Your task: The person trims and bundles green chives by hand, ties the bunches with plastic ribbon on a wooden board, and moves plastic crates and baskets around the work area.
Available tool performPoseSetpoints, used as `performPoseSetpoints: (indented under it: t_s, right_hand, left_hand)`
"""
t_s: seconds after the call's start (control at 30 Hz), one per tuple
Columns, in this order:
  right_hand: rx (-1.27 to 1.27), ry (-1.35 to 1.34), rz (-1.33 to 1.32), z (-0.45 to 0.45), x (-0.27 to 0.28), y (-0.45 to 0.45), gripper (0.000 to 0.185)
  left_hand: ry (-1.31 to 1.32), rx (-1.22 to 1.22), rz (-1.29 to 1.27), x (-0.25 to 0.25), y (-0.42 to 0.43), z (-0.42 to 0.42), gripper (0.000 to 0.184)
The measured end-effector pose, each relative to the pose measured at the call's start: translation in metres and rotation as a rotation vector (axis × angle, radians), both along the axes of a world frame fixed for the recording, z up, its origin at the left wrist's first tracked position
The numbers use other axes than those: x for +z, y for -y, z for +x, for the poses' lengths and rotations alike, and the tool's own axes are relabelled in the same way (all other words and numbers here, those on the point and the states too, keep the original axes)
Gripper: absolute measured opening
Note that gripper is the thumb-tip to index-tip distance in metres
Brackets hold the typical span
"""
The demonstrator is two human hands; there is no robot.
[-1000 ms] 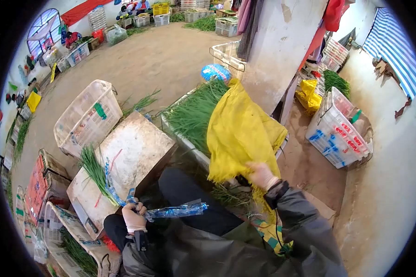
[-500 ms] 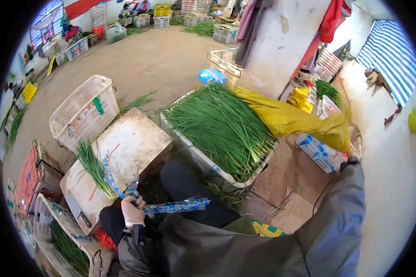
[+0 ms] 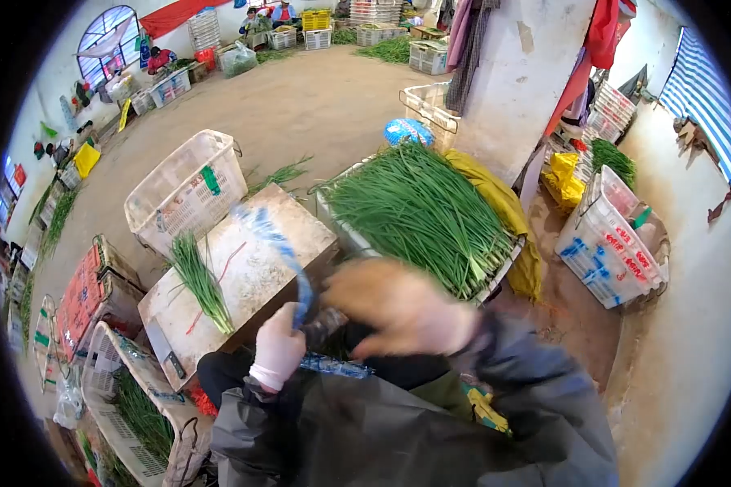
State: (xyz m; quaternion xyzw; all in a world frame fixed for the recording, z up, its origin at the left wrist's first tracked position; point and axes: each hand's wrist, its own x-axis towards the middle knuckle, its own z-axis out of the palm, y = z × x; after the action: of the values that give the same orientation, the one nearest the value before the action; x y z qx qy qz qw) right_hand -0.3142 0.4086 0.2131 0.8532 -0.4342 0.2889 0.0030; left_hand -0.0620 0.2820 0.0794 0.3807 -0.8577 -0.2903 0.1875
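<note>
My left hand [image 3: 278, 345], in a light glove, is closed on blue plastic strips [image 3: 280, 247] in front of my lap. One strip rises from it, blurred, over the pale board-topped block [image 3: 280, 223]. To its right my right hand [image 3: 402, 308] is smeared by motion; whether it holds anything cannot be made out. A small bunch of green stalks [image 3: 199, 280] lies on the block beside a thin red strip. Behind my right hand, a white crate [image 3: 345, 227] is heaped with long green stalks [image 3: 422, 211]. The yellow cloth [image 3: 499, 199] lies along that crate's right side.
An empty white crate [image 3: 188, 191] stands beyond the block. A knife [image 3: 173, 363] lies at the block's near left edge. More crates [image 3: 130, 398] stand at lower left. Stacked white crates [image 3: 613, 239] are at right, near a pillar [image 3: 520, 81]. People sit far back.
My right hand has let go of the yellow cloth, now off the stalks at the crate's side, and moved in beside my left hand. The blue strips are lifted off the bunch.
</note>
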Motion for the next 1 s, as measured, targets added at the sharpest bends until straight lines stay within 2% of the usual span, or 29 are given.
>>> performPoseSetpoints:
  t_s: [0.03, 0.1, 0.13, 0.2, 0.27, 0.3, 0.4, 0.43, 0.53, 0.57, 0.6, 0.67, 0.7, 0.73, 0.8, 0.83, 0.87, 0.9, 0.93, 0.97, 1.0]
  right_hand:
    - [0.120, -0.047, 0.073, 0.034, -0.012, 0.015, 0.097]
    - [0.098, -0.064, 0.007, 0.080, -0.037, 0.039, 0.122]
    - [0.049, -0.032, 0.034, 0.088, -0.040, 0.048, 0.125]
    - [0.171, 0.445, 0.308, 0.098, -0.081, 0.068, 0.132]
    - [0.367, 0.695, 0.446, 0.113, -0.104, 0.077, 0.138]
    - [0.294, 0.647, 0.455, 0.121, -0.116, 0.077, 0.140]
    - [0.264, 0.912, 0.795, 0.132, -0.148, 0.070, 0.138]
    - [0.293, 1.167, 0.747, 0.142, -0.176, 0.069, 0.102]
    - [0.373, 1.223, 1.245, 0.123, -0.165, 0.059, 0.055]
    - [0.330, 1.266, 1.142, 0.121, -0.165, 0.056, 0.023]
    - [0.223, 1.308, 1.291, 0.113, -0.158, 0.056, 0.024]
    - [0.153, 1.409, 1.287, 0.094, -0.163, 0.059, 0.023]
    - [0.168, 1.466, 1.207, 0.086, -0.164, 0.061, 0.023]
    - [0.217, 1.544, 1.199, 0.082, -0.173, 0.066, 0.023]
    - [0.218, 1.489, 1.269, 0.080, -0.174, 0.068, 0.026]
    - [0.266, 1.462, 1.301, 0.086, -0.178, 0.067, 0.027]
    - [0.287, 1.410, 1.317, 0.093, -0.175, 0.066, 0.022]
    - [0.304, 1.397, 1.311, 0.101, -0.180, 0.066, 0.021]
    - [0.323, 1.384, 1.305, 0.107, -0.183, 0.067, 0.021]
    - [0.322, 1.426, 1.326, 0.103, -0.166, 0.063, 0.022]
    - [0.326, 1.416, 1.403, 0.105, -0.185, 0.068, 0.024]
  left_hand:
    - [-0.107, -0.080, -0.388, -0.047, 0.004, 0.001, 0.049]
    - [-0.276, -0.079, -0.297, -0.056, -0.006, 0.007, 0.065]
    - [-0.314, 0.017, 0.186, -0.004, -0.027, 0.017, 0.071]
    - [-0.596, 0.193, 0.434, 0.038, -0.041, 0.025, 0.060]
    - [-0.820, 0.177, 0.621, 0.029, -0.034, 0.048, 0.052]
    - [-1.048, 0.259, 0.713, 0.026, -0.040, 0.044, 0.046]
    - [-1.253, 0.429, 0.697, 0.019, -0.038, 0.038, 0.046]
    - [-1.281, 0.518, 0.712, 0.025, -0.039, 0.032, 0.049]
    - [-1.292, 0.354, 0.755, 0.008, -0.028, 0.033, 0.054]
    - [-1.331, 0.254, 0.788, 0.002, -0.022, 0.034, 0.059]
    - [-1.312, 0.204, 0.720, 0.004, -0.020, 0.038, 0.058]
    - [-1.273, 0.097, 0.581, 0.011, -0.014, 0.044, 0.056]
    - [-1.056, 0.373, 0.285, -0.015, -0.001, 0.061, 0.053]
    - [-0.913, 0.514, 0.206, -0.035, 0.010, 0.072, 0.050]
    - [-1.004, 0.376, 0.752, -0.047, 0.001, 0.071, 0.043]
    - [-0.663, 0.196, 0.536, -0.069, 0.002, 0.063, 0.040]
    - [-0.658, 0.105, 0.885, -0.076, -0.008, 0.059, 0.048]
    - [-0.577, 0.109, 0.918, -0.066, -0.026, 0.055, 0.049]
    - [-0.738, 0.156, 0.904, -0.036, -0.043, 0.030, 0.042]
    - [-0.783, 0.131, 0.970, -0.032, -0.039, 0.027, 0.039]
    - [-0.831, 0.112, 1.034, -0.028, -0.038, 0.027, 0.037]
